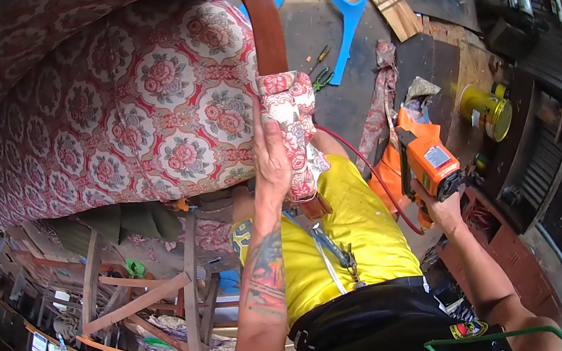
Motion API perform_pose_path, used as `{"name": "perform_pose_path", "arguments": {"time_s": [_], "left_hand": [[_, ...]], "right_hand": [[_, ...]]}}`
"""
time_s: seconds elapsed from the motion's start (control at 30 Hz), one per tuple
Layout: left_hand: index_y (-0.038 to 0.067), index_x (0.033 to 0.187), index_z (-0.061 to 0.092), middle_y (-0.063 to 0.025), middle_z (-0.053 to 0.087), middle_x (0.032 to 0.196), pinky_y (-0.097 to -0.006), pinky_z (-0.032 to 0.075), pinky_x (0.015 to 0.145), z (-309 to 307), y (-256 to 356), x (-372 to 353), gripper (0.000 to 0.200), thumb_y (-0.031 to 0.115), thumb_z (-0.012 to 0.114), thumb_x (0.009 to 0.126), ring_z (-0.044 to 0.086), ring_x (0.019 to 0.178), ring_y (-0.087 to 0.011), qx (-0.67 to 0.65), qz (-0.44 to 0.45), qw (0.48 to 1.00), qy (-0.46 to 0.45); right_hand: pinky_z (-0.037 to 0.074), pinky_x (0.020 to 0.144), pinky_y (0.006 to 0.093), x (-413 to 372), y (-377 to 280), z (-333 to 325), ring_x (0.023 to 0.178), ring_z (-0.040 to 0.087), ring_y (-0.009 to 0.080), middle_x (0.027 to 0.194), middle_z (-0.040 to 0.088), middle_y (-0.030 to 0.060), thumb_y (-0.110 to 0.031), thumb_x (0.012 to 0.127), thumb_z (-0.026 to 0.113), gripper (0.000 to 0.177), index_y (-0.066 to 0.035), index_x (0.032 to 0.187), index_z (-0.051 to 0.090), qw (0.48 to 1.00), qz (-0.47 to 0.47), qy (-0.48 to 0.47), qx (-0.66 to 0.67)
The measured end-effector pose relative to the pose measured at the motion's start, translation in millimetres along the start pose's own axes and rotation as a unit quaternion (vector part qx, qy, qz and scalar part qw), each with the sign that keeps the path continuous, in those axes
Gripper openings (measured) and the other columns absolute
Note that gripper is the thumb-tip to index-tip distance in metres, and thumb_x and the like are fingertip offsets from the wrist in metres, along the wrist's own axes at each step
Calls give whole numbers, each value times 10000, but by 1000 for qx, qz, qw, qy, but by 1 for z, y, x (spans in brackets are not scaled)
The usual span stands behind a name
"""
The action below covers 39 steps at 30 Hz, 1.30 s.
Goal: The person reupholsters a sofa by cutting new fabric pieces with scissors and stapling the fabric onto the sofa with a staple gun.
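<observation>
The left hand (272, 166) presses a folded flap of flowery cloth (288, 104) flat against the sofa's brown wooden rail (263, 16), in the middle of the frame. The right hand (440, 205) grips an orange staple gun (429, 159) at the right, apart from the cloth. The flap should be tight and smooth, with fingers away from the gun's nose.

Left hand (269, 159) pressing floral fabric (289, 112); right hand (440, 207) gripping orange stapler (428, 159).
</observation>
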<state>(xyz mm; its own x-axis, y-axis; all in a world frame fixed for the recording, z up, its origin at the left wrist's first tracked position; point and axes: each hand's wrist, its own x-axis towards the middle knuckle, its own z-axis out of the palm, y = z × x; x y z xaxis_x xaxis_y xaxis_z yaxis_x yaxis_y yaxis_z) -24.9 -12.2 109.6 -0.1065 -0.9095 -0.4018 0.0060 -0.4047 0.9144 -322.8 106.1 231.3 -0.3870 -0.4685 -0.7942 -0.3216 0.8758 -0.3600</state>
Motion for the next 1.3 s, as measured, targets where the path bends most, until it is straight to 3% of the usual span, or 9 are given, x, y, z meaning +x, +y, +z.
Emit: {"name": "perform_pose_path", "arguments": {"time_s": [0.23,0.37,0.43,0.53,0.63,0.67,0.77,1.1,1.3], "left_hand": [[-69,1513,190,-246,265,1561,-360,224,1181,-12,43,50,884,650,216,1000,281,1452,-309,-111,-264,956,-65],[-9,1519,250,-233,367,1515,-378,194,1199,-21,0,26,879,637,448,957,297,1437,-332,-146,-124,973,130],[-54,1337,493,-210,616,1277,-357,465,987,3,3,-6,707,458,683,888,619,1141,-298,213,110,963,125],[-19,1184,629,-163,719,1064,-357,524,837,12,23,12,525,282,794,787,695,935,-257,254,-105,960,51],[29,948,732,-82,736,846,-352,524,746,7,52,37,323,303,790,787,690,797,-174,186,-128,973,-39],[14,1006,717,-77,733,879,-338,526,741,-2,52,42,386,348,772,819,689,796,-186,218,-159,961,-66],[-15,1101,670,-106,709,976,-318,499,811,-11,56,50,530,482,652,921,646,934,-172,-144,-180,973,18],[-48,1230,587,-144,663,1024,-354,455,884,-28,4,39,866,723,301,957,590,964,-223,104,-135,985,-25],[-68,1394,454,-116,652,1164,-323,458,927,-17,-2,-74,585,353,564,1003,588,1050,-185,188,-87,978,-38]], "right_hand": [[522,805,370,7,22,12,875,672,211,1000,701,80,-187,812,798,409,24,1115,622,1000,-19,19,-5],[444,528,277,5,66,15,563,568,114,704,610,12,-167,871,756,225,-14,982,634,986,-140,84,-13],[448,524,275,1,66,18,567,569,116,714,609,10,-169,876,754,233,-8,989,628,987,-132,88,-19],[519,798,348,-14,36,15,852,656,192,988,673,87,-200,800,824,408,23,1056,599,990,109,49,79],[513,810,341,-8,81,25,878,652,196,996,673,90,-196,803,823,424,26,1081,592,994,6,77,80],[443,502,291,-4,99,30,541,563,119,702,593,12,-202,869,764,265,-19,977,605,991,-69,116,17],[439,501,290,-5,101,38,535,559,117,693,591,11,-191,861,771,261,-22,973,607,986,-87,126,59],[482,558,308,-3,126,38,583,587,143,724,619,13,-202,802,831,377,-13,1032,600,994,-82,67,41],[520,745,384,-5,98,15,806,687,296,857,702,101,-236,853,755,269,-15,966,653,945,-260,43,-193]]}}
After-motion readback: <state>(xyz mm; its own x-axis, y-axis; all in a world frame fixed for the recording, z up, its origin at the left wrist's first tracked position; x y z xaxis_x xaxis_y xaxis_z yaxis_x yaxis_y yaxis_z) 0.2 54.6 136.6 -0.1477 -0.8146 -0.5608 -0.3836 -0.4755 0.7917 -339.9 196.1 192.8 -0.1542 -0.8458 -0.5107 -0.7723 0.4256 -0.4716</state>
